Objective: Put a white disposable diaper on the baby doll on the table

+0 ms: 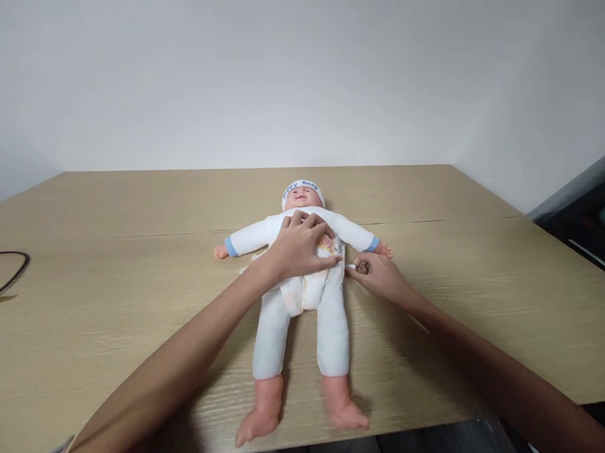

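Pale wood-grain table [127,203], spans the lower frame. Doll in white [332,327], lies face-up at centre, feet toward the bottom edge. Diaper [311,291], white, covers its hips, mid-frame. Left hand [304,247], fingers spread, rests across the doll's front and the diaper's upper part. Right hand [380,273], right of centre, pinches a white edge [351,267], apparently the diaper's side. Handling advice: keep the front flat and centred; draw that edge gently, evenly.

Soft, diffuse light, faint shadows on the tabletop [146,277], wide-angle edge stretch
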A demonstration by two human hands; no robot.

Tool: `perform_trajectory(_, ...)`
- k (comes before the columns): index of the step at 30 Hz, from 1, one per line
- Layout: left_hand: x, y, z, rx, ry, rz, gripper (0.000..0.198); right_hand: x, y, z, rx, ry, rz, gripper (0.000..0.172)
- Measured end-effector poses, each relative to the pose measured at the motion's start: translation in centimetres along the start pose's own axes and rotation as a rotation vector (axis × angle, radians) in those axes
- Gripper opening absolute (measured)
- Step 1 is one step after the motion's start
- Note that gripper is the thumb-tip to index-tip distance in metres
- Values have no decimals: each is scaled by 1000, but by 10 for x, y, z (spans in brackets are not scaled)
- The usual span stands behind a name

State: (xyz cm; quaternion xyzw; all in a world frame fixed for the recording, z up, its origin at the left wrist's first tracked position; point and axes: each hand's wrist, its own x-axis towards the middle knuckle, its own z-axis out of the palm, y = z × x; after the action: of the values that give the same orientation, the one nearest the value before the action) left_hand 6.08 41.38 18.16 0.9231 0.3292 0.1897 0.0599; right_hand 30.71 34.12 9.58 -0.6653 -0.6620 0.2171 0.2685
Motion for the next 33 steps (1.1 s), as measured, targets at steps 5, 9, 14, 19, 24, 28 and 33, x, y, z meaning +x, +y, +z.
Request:
perform_trajectory(5, 1, 4, -1, -9, -36, -63, 52, 3, 8, -32, 253, -177, -17, 53)
perform_trajectory(9, 0, 4, 1, -45, -27, -78, 52, 7, 0, -53, 442, -281, 33, 58)
perform_trajectory(14, 0, 3, 3, -52, -3, -63, 53, 20, -36, -53, 473, -263, 53, 55)
perform_trajectory(19, 0, 1, 6, -47, 24, -43, 48, 39, -60, -41, 405, -245, 23, 48)
perform_trajectory(24, 1, 1, 7, -37, 36, -32, 45, 50, -67, -26, 418, -261, -23, 44)
perform_trajectory(28, 1, 3, 6, -49, 39, -44, 44, 45, -65, -12, 494, -233, -86, 49)
perform_trajectory(33, 0, 4, 5, -61, 33, -51, 41, 11, -61, 0, 409, 112, -344, 29)
